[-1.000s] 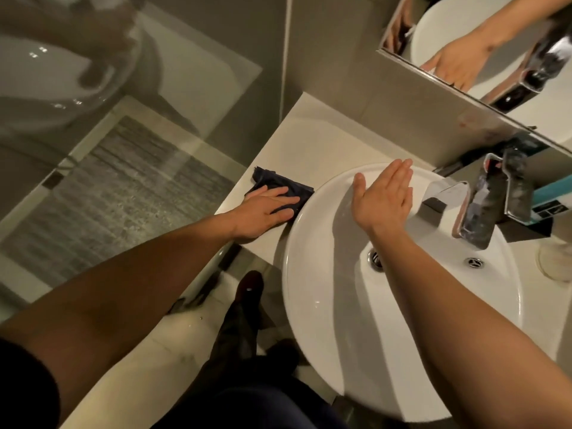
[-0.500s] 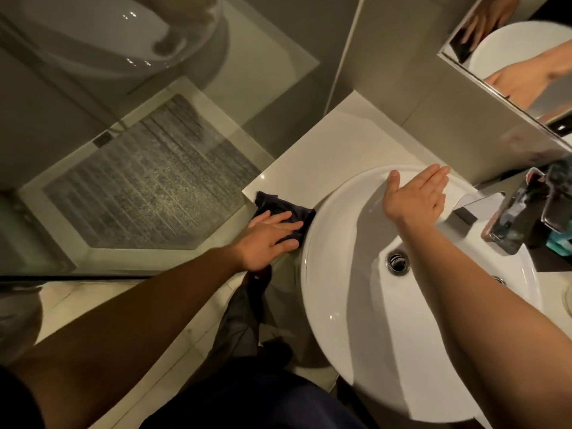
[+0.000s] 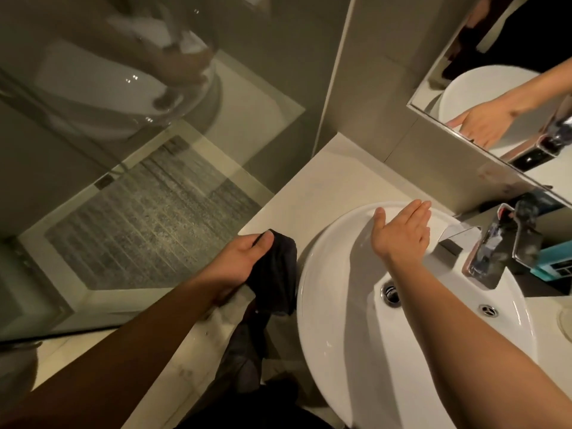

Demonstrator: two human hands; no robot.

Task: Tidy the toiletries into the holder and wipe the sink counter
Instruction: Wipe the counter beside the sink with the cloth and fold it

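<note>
- The basin [image 3: 340,320] filled the lower right, a white round bowl with its drain [image 3: 392,293] toward 2 o'clock of its middle and a small overflow hole [image 3: 488,310] further right.
- The left hand [image 3: 240,263] sat at 9 o'clock of the basin, off the counter's front edge, thumb and fingers closed around a dark cloth [image 3: 275,274].
- The cloth hung bunched from that grip, just beside the basin's left rim; whether it touched the rim could not be told.
- The right hand [image 3: 402,230] hovered over the basin's far rim at 12 o'clock, flat, fingers pressed together and thumb out to the left, holding nothing.
- The chrome tap [image 3: 501,252] stood at 3 o'clock of the right hand, its flat spout reaching toward that hand.
- A teal box [image 3: 557,263] lay just behind the tap at the right edge.
- The pale counter [image 3: 312,187] ran from the cloth toward 12 o'clock up to the wall.
- A mirror [image 3: 501,72] at 1 o'clock reflected the right hand and basin.
- A glass shower panel [image 3: 139,212] lay at 10 o'clock.
</note>
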